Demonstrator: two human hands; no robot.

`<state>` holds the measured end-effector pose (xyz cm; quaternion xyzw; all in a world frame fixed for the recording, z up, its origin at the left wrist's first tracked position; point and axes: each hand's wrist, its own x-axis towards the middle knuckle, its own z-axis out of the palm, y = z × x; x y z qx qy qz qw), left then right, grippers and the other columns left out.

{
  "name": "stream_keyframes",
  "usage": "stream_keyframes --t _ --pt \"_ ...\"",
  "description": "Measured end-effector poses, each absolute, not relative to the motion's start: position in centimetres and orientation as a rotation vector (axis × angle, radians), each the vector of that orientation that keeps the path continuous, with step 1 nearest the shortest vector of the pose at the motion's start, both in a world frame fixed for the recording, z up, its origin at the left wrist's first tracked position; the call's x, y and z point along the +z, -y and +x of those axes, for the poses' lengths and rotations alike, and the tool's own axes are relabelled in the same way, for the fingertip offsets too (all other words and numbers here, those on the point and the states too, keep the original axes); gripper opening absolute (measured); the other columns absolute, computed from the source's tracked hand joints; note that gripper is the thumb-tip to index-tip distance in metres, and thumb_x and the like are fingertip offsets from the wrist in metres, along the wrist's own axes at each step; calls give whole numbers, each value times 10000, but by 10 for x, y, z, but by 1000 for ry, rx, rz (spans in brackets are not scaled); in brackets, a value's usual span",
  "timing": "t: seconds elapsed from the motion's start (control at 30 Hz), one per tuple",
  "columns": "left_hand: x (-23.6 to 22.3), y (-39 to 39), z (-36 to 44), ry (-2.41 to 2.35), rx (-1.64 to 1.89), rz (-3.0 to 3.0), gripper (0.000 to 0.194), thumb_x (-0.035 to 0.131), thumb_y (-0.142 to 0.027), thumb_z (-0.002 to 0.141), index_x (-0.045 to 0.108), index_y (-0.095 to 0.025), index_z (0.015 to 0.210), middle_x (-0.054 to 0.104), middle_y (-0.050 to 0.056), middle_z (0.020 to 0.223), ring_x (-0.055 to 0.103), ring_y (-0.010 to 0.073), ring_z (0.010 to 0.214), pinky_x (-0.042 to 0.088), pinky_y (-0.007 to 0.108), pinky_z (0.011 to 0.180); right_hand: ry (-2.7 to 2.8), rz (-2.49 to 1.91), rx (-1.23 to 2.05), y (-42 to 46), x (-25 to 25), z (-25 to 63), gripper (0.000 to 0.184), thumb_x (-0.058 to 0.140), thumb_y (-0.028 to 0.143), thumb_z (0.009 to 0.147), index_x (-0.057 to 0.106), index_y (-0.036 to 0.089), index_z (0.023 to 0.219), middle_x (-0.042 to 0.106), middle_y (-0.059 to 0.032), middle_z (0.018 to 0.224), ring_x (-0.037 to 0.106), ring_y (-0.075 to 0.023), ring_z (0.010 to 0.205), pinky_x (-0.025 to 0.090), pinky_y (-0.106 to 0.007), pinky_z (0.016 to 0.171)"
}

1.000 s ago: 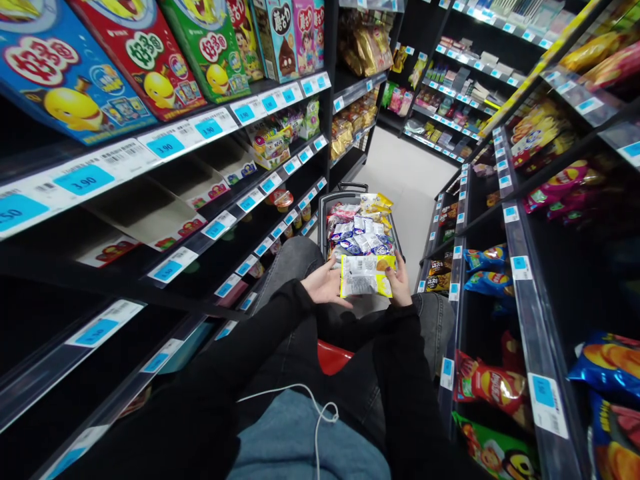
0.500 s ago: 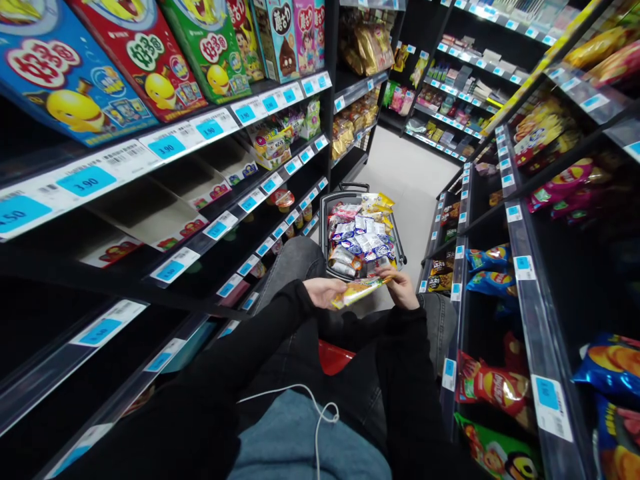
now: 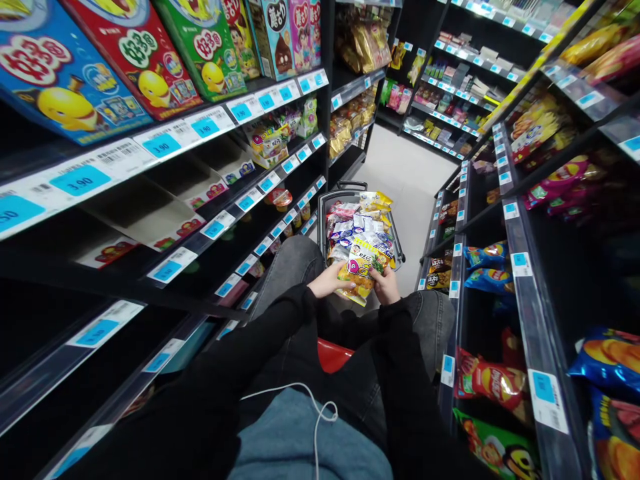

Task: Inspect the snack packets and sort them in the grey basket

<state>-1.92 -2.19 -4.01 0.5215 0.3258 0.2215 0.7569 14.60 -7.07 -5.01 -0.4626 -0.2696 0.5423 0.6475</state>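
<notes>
left hand and right hand both got a pinching grip on a shiny, crinkly yellow bag, near a round-cornered basket of glossy packs

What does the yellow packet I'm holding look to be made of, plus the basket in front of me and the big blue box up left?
Yellow packet: probably glossy plastic film, going by its shine and flat end seal. Basket: likely dark molded plastic, given its smooth, rounded rim. Blue box: seemingly printed cardboard, with flat panels and straight edges.
</notes>
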Motion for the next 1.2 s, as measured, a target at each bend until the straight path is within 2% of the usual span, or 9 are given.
stream_keyframes --t 0.1,0.3,0.47,0.63,0.87,0.97,1.07,1.13,1.2 --pt "-35 25 -20 -728 380 1087 700 769 -270 573 426 -192 1178 645 90 1032 669 227 767 555 384 674 604 -1092 1159 70 -53 145 360 766 294 551 631 185 867 711 -26 857 657 -202 797 526 -357 769" --pt "-37 20 -21 -731 309 1123 632 800 -205 497 503 -157 1054 673 82 935 670 223 711 558 344 609 542 -1104 1136 71 -49 144 342 766 273 541 636 167 839 708 -35 815 658 -196 751 532 -353 744" --pt "-55 17 -22 -643 369 1265 595 800 -165 467 547 -115 1002 686 91 898 667 208 751 537 345 712 462 -1141 1128 70 -51 151 336 772 276 521 633 164 806 695 -35 775 644 -174 705 529 -333 714" --pt "-60 16 -15 -618 405 1404 612 797 -138 443 585 -109 1017 683 95 969 648 221 878 493 336 823 326 -1212 963 67 -59 157 324 784 245 464 597 171 718 658 11 660 620 -151 653 511 -319 686" --pt "-53 14 -18 -602 346 1280 660 813 -160 446 585 -107 1063 679 94 954 637 233 885 464 391 868 293 -1192 885 66 -56 155 346 782 258 463 561 185 719 652 31 674 613 -132 657 500 -297 688" --pt "-42 19 -22 -523 350 992 597 778 -325 564 579 -118 1088 662 129 1009 617 259 933 437 440 885 335 -1105 907 69 -52 163 347 762 305 516 538 214 764 667 35 745 625 -133 711 504 -314 723" --pt "-30 30 -23 -283 241 593 612 542 -550 752 498 -148 1213 578 177 1186 531 326 1092 377 553 898 399 -974 955 75 -48 170 339 756 321 551 532 250 796 671 58 787 629 -117 738 504 -295 719" --pt "-29 39 -20 -166 109 430 628 433 -586 798 455 -157 1255 534 181 1247 497 355 1127 332 614 897 419 -911 979 79 -45 171 353 776 328 529 536 263 779 669 75 768 625 -105 714 499 -264 686" --pt "-34 45 -16 -132 -15 364 581 421 -548 817 465 -154 1242 543 173 1236 515 357 1105 319 626 899 442 -876 996 82 -42 168 365 794 346 499 539 261 746 664 78 740 620 -106 688 492 -251 660"
